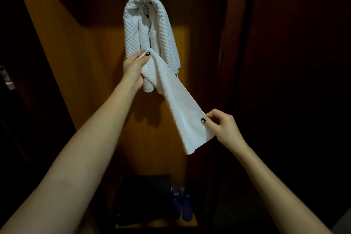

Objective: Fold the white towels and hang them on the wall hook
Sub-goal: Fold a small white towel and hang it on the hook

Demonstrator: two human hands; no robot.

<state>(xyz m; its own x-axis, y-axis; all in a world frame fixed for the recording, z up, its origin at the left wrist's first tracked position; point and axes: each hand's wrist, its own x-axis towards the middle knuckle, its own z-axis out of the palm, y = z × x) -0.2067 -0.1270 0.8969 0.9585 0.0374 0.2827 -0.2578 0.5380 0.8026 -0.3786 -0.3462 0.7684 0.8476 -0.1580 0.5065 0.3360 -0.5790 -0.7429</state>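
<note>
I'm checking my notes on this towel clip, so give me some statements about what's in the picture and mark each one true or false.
1. A quilted hanging towel is draped high up against the wooden panel. True.
2. The left hand holds nothing. False: it grips the upper end of a second towel.
3. The right hand pinches the second towel near its lower end. True.
4. The second towel lies folded on the floor. False: it is stretched in the air, slanting down from the left hand to the right hand.
5. Red slippers sit at the bottom of the view. False: the pair there are blue slippers.
</note>
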